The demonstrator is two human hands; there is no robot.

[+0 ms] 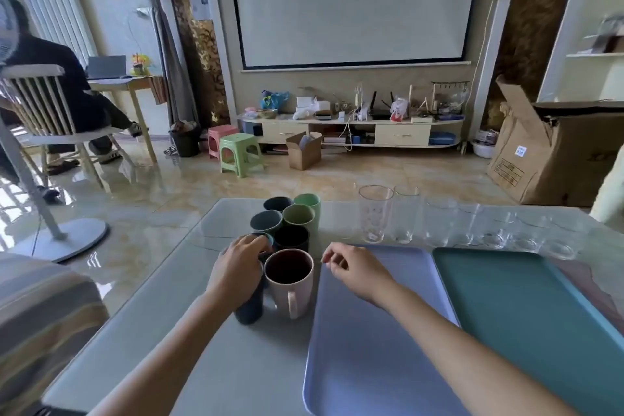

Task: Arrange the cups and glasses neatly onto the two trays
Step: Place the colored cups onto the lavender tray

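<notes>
A person's left hand [238,268] wraps its grip around a dark blue cup [250,306] at the near edge of a cluster of cups on the glass counter [236,365], beside a pink mug [291,282]. The right hand [356,268] hovers with loosely curled fingers, holding nothing, over the lavender tray [368,348]; a teal tray [526,314] lies alongside, behind them a row of clear glasses [439,223].

Lavender tray [368,348] sits at 6 o'clock, teal tray [526,307] at 4. Pink mug [291,284] has a dark inside; behind it stand green cups [300,214], slate-blue cups [266,220] and clear glasses [374,213].
</notes>
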